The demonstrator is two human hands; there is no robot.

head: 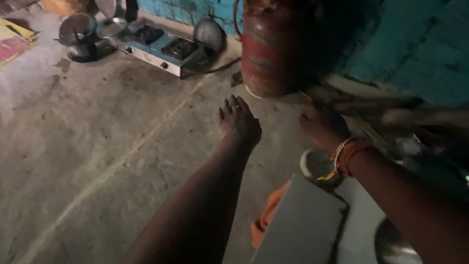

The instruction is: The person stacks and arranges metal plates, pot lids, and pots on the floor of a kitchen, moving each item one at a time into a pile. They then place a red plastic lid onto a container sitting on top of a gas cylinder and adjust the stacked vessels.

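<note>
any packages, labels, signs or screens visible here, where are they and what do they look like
No screens or signs show.
Flat printed sheet or packet: far left edge on the concrete floor, yellow and red, print too blurred to tell.
Red gas cylinder: top centre by the teal wall, with paler worn bands; no clear label.
Left hand hovers open over the floor; right hand reaches beside the cylinder's base.

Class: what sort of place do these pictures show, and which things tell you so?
Probably a simple floor-level home kitchen: a two-burner gas stove sits on the bare concrete floor, a red gas cylinder stands nearby, and metal pots are beside the stove.
</note>
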